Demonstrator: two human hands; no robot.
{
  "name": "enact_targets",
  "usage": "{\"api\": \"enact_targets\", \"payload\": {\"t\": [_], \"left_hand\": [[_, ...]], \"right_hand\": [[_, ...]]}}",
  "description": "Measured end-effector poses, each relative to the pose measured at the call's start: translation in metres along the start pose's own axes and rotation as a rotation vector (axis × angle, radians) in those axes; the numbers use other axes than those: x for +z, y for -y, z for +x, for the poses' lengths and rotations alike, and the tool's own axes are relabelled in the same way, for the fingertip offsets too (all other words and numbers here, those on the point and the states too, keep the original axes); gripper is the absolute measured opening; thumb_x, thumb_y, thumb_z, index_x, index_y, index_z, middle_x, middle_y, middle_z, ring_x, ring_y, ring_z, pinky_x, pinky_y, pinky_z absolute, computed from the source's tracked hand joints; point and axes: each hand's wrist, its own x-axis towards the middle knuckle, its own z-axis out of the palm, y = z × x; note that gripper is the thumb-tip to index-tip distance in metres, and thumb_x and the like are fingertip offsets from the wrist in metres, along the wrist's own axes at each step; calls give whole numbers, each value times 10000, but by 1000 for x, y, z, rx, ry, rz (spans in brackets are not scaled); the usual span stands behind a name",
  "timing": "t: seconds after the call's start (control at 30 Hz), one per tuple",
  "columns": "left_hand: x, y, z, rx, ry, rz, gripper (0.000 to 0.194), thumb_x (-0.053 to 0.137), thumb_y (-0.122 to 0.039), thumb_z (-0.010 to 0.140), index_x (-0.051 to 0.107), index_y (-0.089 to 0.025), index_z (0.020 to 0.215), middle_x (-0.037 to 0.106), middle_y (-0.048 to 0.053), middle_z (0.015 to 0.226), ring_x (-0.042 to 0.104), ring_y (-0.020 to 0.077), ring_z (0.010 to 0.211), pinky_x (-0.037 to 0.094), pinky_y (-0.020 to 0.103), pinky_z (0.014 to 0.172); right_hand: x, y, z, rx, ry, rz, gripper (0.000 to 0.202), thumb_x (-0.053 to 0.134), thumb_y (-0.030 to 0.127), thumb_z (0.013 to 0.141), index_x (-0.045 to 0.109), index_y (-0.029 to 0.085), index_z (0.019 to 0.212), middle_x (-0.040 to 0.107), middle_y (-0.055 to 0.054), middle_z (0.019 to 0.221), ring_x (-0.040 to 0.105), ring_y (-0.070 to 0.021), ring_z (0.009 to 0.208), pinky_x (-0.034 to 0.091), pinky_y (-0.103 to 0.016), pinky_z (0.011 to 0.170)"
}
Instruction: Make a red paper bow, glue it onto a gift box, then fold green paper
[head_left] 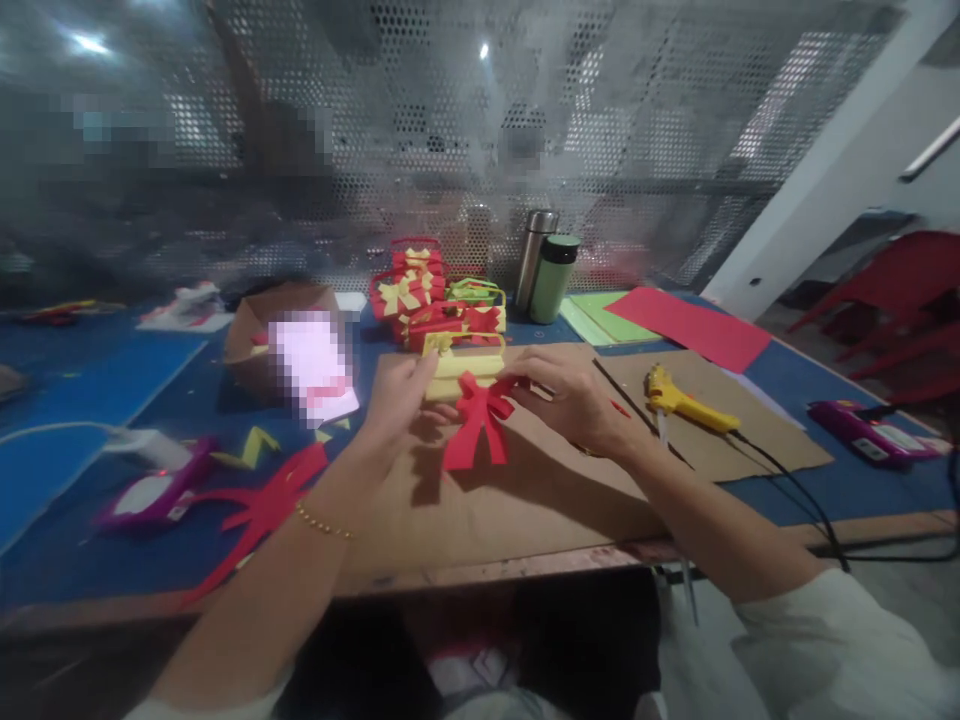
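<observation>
My left hand (401,395) grips the left end of a small yellow paper handbag (461,372) with a thin handle on top, held just above a brown cardboard sheet (420,530). At its front hangs a red paper bow (478,425) with two long tails. My right hand (562,395) pinches the bow's right loop between thumb and fingers. Whether the bow is fixed to the bag I cannot tell. A yellow glue gun (690,405) lies on the cardboard to the right, its cord running off the table edge.
Several finished-looking red, yellow and green paper bags (412,290) stand behind. Beside them are a green tumbler (553,280) and a steel flask (531,255). Red paper (694,325) lies at right, red paper strips (274,500) at left. A paper box (255,350) and purple devices (161,490) flank the workspace.
</observation>
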Motion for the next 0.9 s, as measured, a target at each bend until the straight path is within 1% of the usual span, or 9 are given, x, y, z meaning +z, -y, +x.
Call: {"api": "enact_targets", "payload": {"t": [0.13,0.2,0.33,0.5,0.63,0.73,0.9], "left_hand": [[5,12,-4,10,102,38,401,654,-556,906,697,-174,1021,721,43,732,644,125,502,563,248,511],[5,18,-4,42,109,61,438,665,-600,879,712,-180,996,727,48,768,649,132,544,568,256,536],[6,25,-4,69,119,110,485,668,-648,850,712,-172,932,706,56,743,647,157,585,535,249,506],[11,19,-11,13,115,114,443,655,-625,870,697,-186,916,702,64,800,653,148,604,536,243,504],[15,14,-15,-21,119,103,461,679,-642,841,691,-189,926,683,51,784,643,147,592,551,262,488],[14,16,-15,-29,135,99,486,670,-667,836,690,-196,952,676,44,762,656,163,586,563,284,476],[12,19,-14,-18,163,80,490,647,-676,854,694,-204,980,698,48,788,669,166,586,583,297,486]], "right_hand": [[5,-4,-3,-14,-52,-45,118,576,141,986,679,194,1010,666,-44,896,627,-157,807,501,-270,716],[9,-7,-6,-30,-77,-65,122,567,139,987,677,190,1001,659,-45,886,621,-163,807,502,-276,714],[12,-9,-8,-43,-87,-139,179,528,113,976,684,191,1017,658,-52,885,616,-173,804,491,-293,715],[11,-6,-10,33,-40,-220,194,503,134,978,686,198,969,649,-53,856,587,-167,758,464,-289,683],[13,-4,-12,55,-63,-263,196,499,145,984,688,191,960,640,-54,846,559,-161,734,444,-282,660],[15,-4,-13,62,-60,-296,201,493,149,990,685,194,949,636,-57,854,574,-167,757,450,-278,673],[15,-7,-14,50,-62,-289,191,504,125,969,683,191,978,640,-60,869,588,-173,773,459,-284,685]]}}
